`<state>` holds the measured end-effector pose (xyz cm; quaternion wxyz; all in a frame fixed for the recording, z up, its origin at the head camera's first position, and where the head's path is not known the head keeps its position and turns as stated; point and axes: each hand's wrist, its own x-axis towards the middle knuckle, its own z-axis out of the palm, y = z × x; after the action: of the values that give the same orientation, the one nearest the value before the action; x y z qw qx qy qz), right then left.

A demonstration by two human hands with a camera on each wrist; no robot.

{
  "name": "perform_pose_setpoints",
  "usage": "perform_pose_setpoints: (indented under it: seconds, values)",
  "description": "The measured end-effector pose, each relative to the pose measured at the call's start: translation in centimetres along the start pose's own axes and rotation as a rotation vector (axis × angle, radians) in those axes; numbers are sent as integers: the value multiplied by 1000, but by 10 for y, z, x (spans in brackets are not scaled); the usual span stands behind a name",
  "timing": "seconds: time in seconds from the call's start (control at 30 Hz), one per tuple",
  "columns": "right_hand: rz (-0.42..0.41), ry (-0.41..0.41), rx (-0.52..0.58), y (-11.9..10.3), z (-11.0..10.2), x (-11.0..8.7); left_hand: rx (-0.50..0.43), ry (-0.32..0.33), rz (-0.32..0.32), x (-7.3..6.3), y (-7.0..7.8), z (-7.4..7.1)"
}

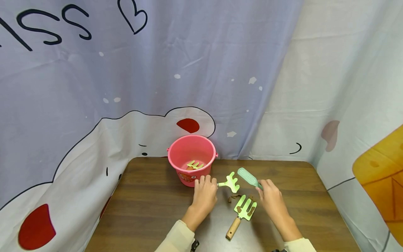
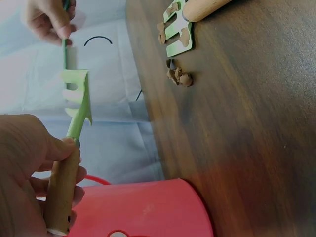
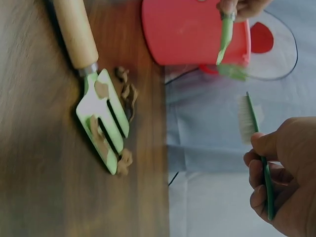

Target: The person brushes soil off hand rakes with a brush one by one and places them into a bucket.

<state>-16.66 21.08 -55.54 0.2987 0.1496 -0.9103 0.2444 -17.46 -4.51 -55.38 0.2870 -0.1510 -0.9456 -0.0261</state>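
Observation:
My left hand [image 1: 205, 193] grips the wooden handle [image 2: 62, 190] of a small green hand rake [image 1: 231, 182], its tines pointing right, just in front of the pink bucket. In my right hand [image 1: 271, 196] I hold a green brush [image 3: 256, 118] by its handle, white bristles showing in the right wrist view. The brush head is raised close to the rake's tines, a small gap between them. Below both hands a green garden fork [image 1: 245, 209] with a wooden handle lies on the table, brown clods stuck on its tines. Brown crumbs [image 2: 179, 76] lie beside its tips.
The pink bucket [image 1: 192, 152] stands at the back of the brown wooden table [image 1: 151, 210], another green tined tool [image 1: 196, 165] inside it. A printed curtain [image 1: 132, 77] hangs right behind the table's back edge.

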Motion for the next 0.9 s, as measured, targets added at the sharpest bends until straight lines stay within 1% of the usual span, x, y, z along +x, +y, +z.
perform_pose_setpoints:
  seconds: [0.13,0.27,0.43,0.7,0.9]
  values:
    - [41,-30,-4,8,-3,-8,14,10,-2,0,-2,-1]
    - [55,-58,5,14,-5,-15,17,6,1,1,-3,-1]
    - [73,-58,15,17,-8,-19,-5,-21,-4,0,-2,-2]
    - [119,-90,33,17,-13,-18,-69,-97,-22,-1,-1,-1]
    - [115,-63,27,15,-14,-15,-96,-125,-45,-2,-2,-1]
